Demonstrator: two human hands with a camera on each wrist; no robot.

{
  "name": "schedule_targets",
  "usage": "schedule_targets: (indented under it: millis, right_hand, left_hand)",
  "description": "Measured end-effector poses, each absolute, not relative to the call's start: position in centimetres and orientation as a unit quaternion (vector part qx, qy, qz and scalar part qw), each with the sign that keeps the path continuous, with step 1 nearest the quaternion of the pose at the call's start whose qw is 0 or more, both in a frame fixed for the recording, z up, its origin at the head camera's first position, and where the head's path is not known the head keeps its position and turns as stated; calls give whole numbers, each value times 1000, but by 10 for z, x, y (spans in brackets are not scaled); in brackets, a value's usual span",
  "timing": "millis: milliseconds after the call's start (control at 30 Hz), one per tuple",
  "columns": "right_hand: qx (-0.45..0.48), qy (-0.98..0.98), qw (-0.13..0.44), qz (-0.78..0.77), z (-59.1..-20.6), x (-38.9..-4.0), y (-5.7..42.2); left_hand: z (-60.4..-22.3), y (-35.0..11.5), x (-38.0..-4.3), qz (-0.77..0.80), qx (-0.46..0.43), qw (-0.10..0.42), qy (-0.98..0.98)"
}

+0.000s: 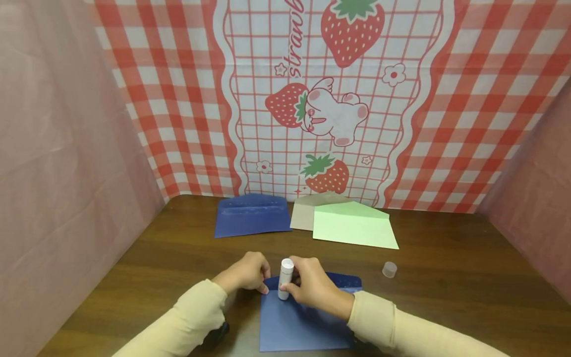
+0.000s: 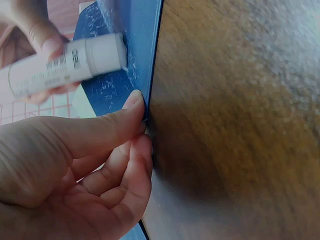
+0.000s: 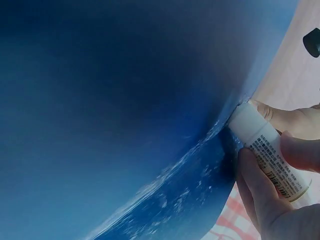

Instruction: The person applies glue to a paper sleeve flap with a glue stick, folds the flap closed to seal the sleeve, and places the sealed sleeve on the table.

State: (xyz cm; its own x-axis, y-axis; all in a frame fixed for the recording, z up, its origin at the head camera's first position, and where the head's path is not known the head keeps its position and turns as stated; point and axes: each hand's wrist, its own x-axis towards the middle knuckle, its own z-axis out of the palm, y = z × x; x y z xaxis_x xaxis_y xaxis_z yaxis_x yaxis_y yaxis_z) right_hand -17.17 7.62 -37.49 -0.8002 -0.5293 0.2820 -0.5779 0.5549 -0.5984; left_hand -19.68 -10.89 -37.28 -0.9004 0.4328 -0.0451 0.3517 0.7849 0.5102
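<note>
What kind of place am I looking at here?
Probably a makeshift craft booth: a strawberry-print cloth hangs behind a wooden table, where a white glue stick is in use.

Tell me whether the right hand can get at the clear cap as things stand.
Probably not right away: the right hand has its grip around the glue stick, so it would likely need to put that down first. Otherwise the way looks free, with nothing standing between hand and clear cap.
</note>
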Motion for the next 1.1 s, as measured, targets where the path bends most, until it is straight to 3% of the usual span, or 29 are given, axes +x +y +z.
schedule_targets:
  millis: [833,1100]
  right_hand:
    - [262,-914,142,274,-378,-163,169]
    - [248,-918,146,275,-379,-158,186]
  left_hand:
    - [-372,-108,-196,253,178,82,947]
    - [-372,-106,-196,253,186,86,945]
